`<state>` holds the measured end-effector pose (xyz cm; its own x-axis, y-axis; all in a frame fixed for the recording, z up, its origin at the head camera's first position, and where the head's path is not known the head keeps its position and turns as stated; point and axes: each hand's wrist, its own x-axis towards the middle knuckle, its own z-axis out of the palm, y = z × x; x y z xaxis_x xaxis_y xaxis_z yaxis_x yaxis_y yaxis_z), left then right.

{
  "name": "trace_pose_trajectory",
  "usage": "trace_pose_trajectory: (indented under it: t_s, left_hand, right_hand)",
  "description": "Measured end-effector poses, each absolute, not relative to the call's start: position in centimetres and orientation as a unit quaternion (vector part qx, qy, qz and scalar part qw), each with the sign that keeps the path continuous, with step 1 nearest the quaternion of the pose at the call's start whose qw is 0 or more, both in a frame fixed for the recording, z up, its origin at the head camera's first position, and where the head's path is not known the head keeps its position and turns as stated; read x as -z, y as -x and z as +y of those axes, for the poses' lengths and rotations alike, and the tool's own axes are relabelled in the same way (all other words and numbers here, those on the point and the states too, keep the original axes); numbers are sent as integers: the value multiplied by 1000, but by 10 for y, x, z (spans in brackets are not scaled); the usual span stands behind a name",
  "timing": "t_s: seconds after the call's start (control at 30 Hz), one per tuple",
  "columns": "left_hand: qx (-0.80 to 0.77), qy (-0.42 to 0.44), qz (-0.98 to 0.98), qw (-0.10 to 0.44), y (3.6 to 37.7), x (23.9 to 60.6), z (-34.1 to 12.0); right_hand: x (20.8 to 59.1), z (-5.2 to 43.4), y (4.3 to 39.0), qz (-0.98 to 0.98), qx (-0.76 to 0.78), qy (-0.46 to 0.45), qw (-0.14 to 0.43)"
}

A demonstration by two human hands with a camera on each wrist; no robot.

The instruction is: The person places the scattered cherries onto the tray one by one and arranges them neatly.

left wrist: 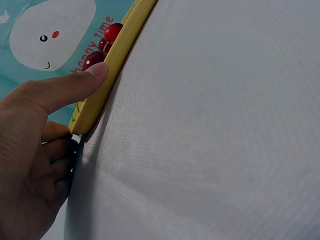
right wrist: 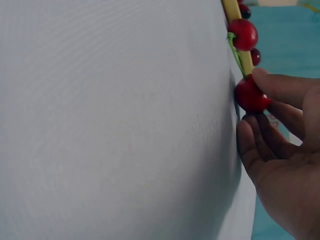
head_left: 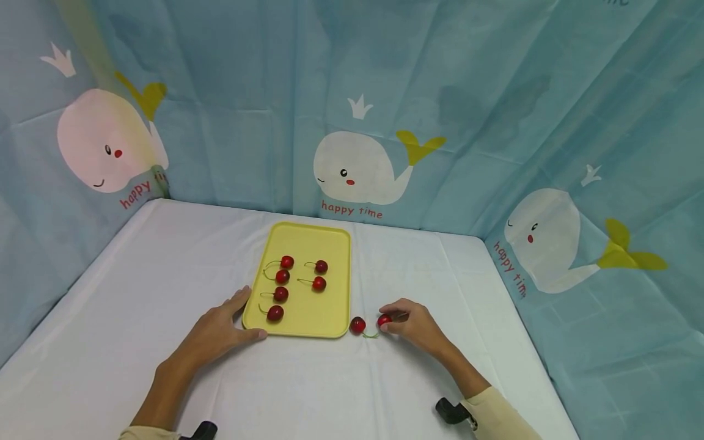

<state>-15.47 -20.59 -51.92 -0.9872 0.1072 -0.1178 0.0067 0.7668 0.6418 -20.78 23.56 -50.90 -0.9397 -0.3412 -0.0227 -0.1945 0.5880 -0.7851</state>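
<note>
A yellow tray (head_left: pixel 330 244) lies on the white table and holds several red cherries (head_left: pixel 281 294) with stems. My left hand (head_left: pixel 222 327) rests on the table at the tray's near left corner, thumb (left wrist: pixel 75 85) along its front edge (left wrist: pixel 102 95), fingers straight. To the right of the tray my right hand (head_left: pixel 412 324) pinches a red cherry (head_left: pixel 384 319) (right wrist: pixel 250 95) on the tablecloth. Another loose cherry (head_left: pixel 357 324) (right wrist: pixel 243 34) lies just left of it, beside the tray's near right corner.
A white cloth (head_left: pixel 137 293) covers the table. Teal curtains with white whales (head_left: pixel 357 168) close off the back and both sides. Black wrist mounts (head_left: pixel 451 410) show at the bottom edge.
</note>
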Motion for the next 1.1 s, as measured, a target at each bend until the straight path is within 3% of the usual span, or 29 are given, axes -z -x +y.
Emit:
trace_pose_trajectory:
  t_s: [1.1]
  left_hand:
    - [-337,-30,938,75,156,518,-205]
  right_hand:
    - [508,246,207,872,460,130,110]
